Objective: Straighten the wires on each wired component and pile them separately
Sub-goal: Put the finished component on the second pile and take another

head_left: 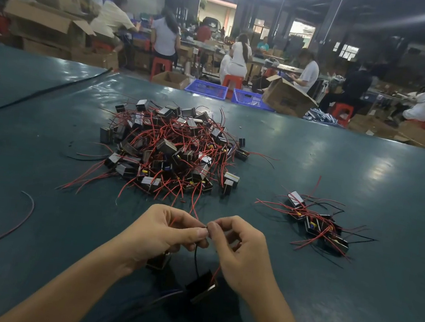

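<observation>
- The left hand (166,233) was over the near middle of the worktop (366,175), its fingers curled and its thumb and forefinger pinching the wires (195,257) of a wired component (203,286).
- The right hand (242,254) was just beside it, fingers curled too, pinching the same wires, so that the fingertips of the two hands touched.
- From the pinch a black wire ran down to the component, a dark block below and between the wrists; a red wire rose from it behind the right palm.
- A second component (159,262) showed under the left palm; I could not tell whether that hand held it.
- The big tangled pile (172,150) of components with red and black wires lay beyond the hands, in the middle of the worktop.
- The small pile (316,226) lay to the right, well apart from the big one.
- A loose wire (21,216) lay curved on the left.
- Past the far edge stood blue crates (206,89) and cardboard boxes (287,96), and people sat on red stools (232,82).
</observation>
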Demonstrator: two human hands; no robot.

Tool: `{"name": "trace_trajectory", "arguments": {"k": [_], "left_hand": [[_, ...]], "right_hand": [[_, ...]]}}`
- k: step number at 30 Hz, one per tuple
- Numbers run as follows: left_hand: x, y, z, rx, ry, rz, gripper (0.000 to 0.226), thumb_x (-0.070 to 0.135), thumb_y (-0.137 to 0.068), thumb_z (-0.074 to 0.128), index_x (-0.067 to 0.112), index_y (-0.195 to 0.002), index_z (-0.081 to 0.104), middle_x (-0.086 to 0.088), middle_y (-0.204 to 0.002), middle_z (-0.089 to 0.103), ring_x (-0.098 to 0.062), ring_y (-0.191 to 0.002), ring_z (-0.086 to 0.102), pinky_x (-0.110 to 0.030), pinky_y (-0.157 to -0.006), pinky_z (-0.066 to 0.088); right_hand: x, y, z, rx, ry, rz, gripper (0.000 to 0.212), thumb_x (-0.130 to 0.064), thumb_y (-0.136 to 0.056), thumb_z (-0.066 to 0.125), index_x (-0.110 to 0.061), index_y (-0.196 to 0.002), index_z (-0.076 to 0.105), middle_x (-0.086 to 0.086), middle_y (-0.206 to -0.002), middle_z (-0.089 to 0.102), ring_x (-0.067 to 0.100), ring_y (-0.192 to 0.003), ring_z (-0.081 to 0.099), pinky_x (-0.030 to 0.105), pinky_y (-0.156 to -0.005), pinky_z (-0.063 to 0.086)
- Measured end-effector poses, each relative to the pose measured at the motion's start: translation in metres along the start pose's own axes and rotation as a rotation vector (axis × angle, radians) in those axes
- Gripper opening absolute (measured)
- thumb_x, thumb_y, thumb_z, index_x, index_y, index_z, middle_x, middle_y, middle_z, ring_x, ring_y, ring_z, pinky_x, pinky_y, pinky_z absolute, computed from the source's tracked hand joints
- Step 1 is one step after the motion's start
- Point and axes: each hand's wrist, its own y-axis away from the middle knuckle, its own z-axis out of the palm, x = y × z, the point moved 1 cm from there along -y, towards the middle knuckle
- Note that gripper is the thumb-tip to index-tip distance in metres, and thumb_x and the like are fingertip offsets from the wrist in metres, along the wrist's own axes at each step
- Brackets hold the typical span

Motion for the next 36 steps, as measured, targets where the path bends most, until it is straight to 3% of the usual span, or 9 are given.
{"name": "trace_trajectory", "arguments": {"k": [3,9,12,14,20,23,27,31,36], "left_hand": [[0.002,0.001,0.0,0.007,-0.098,0.093,0.002,0.01,-0.078,0.075,0.009,-0.078,0.076,-0.009,-0.073,0.074,-0.006,-0.06,0.064,-0.013,-0.053,0.047],[0.002,0.003,0.005,0.088,-0.471,0.366,0.012,0.011,-0.083,0.074,0.023,-0.08,0.076,0.009,-0.073,0.074,-0.003,-0.069,0.069,-0.014,-0.066,0.052],[0.003,0.002,0.001,0.098,-0.45,0.367,0.01,0.012,-0.082,0.074,0.021,-0.079,0.076,0.006,-0.073,0.074,-0.004,-0.066,0.068,-0.014,-0.064,0.051],[0.004,0.0,-0.004,0.1,-0.364,0.322,0.006,0.01,-0.082,0.074,0.015,-0.08,0.076,-0.001,-0.071,0.074,-0.007,-0.062,0.066,-0.017,-0.062,0.051],[0.005,0.0,-0.006,0.105,-0.325,0.283,0.004,0.005,-0.082,0.073,0.006,-0.079,0.075,-0.005,-0.069,0.073,-0.008,-0.06,0.064,-0.017,-0.061,0.05],[0.005,-0.001,-0.007,0.175,-0.31,0.291,0.004,0.007,-0.082,0.073,0.007,-0.079,0.075,-0.004,-0.071,0.074,-0.01,-0.062,0.066,-0.017,-0.062,0.052],[0.005,-0.001,-0.008,0.231,-0.296,0.299,0.005,0.007,-0.082,0.074,0.01,-0.078,0.075,-0.002,-0.071,0.075,-0.01,-0.065,0.069,-0.016,-0.062,0.052],[0.006,0.0,-0.009,0.165,-0.321,0.281,0.006,0.01,-0.083,0.074,0.013,-0.078,0.076,-0.001,-0.072,0.074,-0.008,-0.063,0.067,-0.016,-0.063,0.052],[0.009,0.002,-0.009,0.033,-0.282,0.251,0.006,0.014,-0.08,0.075,0.009,-0.082,0.075,-0.002,-0.072,0.075,-0.005,-0.065,0.067,-0.015,-0.061,0.051]], "right_hand": [[0.002,0.001,0.0,-0.034,-0.005,0.051,0.02,-0.028,-0.092,0.065,-0.027,-0.072,0.063,-0.012,-0.058,0.058,0.004,-0.049,0.047,0.013,-0.048,0.034],[0.001,-0.001,0.003,-0.054,-0.114,0.197,0.03,-0.019,-0.093,0.062,-0.018,-0.063,0.066,-0.004,-0.054,0.055,0.003,-0.05,0.045,0.017,-0.05,0.036],[0.0,-0.001,0.002,-0.052,-0.198,0.199,0.024,-0.021,-0.091,0.067,-0.017,-0.067,0.071,0.007,-0.059,0.061,0.006,-0.052,0.049,0.019,-0.05,0.039],[-0.001,0.0,0.0,-0.063,-0.187,0.114,0.015,-0.022,-0.088,0.069,-0.023,-0.074,0.072,-0.001,-0.066,0.065,0.002,-0.054,0.053,0.016,-0.051,0.041],[-0.001,0.003,-0.006,0.109,0.283,-0.232,0.016,-0.036,-0.088,0.067,-0.024,-0.093,0.076,-0.013,-0.1,0.06,0.012,-0.087,0.06,0.034,-0.057,0.053],[-0.001,0.002,-0.014,0.16,0.276,-0.116,0.027,-0.044,-0.084,0.07,-0.026,-0.105,0.072,-0.015,-0.111,0.058,0.005,-0.082,0.065,0.037,-0.065,0.056],[0.005,0.003,-0.024,0.257,0.584,0.081,0.045,-0.041,-0.083,0.071,-0.025,-0.124,0.064,-0.011,-0.124,0.055,0.016,-0.109,0.058,0.03,-0.077,0.047],[-0.006,0.0,-0.019,0.35,0.444,-0.317,0.028,-0.016,-0.084,0.073,-0.012,-0.112,0.071,-0.003,-0.108,0.064,0.017,-0.1,0.057,0.024,-0.088,0.045],[-0.005,0.004,-0.002,0.15,0.333,-0.505,0.014,-0.015,-0.088,0.07,-0.015,-0.101,0.075,-0.006,-0.094,0.066,0.016,-0.084,0.058,0.038,-0.069,0.049]]}}
